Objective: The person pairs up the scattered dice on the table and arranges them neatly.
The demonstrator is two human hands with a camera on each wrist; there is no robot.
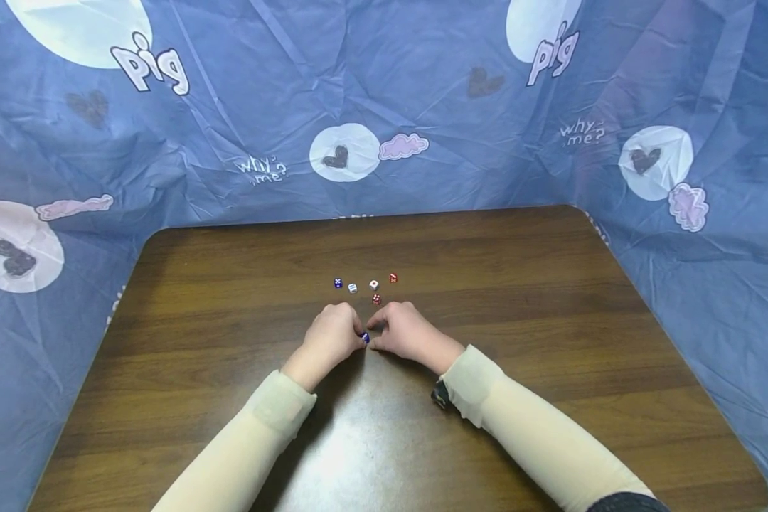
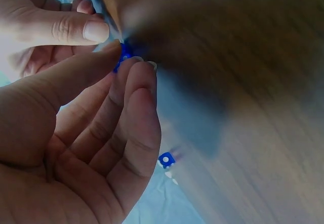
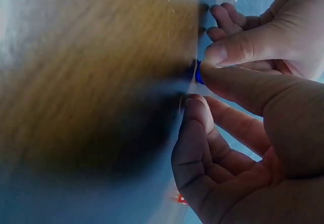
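In the head view my left hand (image 1: 331, 334) is low over the middle of the table, holding a small blue die (image 1: 365, 338). The left wrist view shows that blue die (image 2: 123, 56) pinched between thumb and fingertips. My right hand (image 1: 411, 334) faces it from the other side, thumb and forefinger apart. From the right wrist, the right thumb (image 3: 233, 80) overlaps the die's blue edge (image 3: 199, 73), while the curled fingers stay apart from the thumb. Just beyond the hands lies a red die (image 1: 376, 299) with white pips.
Farther back, another blue die (image 1: 338, 282), a white die (image 1: 352, 288), a second white die (image 1: 374, 284) and a second red die (image 1: 393, 277) lie spread out. The brown wooden table (image 1: 518, 270) has rounded corners. Printed blue cloth (image 1: 217, 92) hangs behind it and at both sides.
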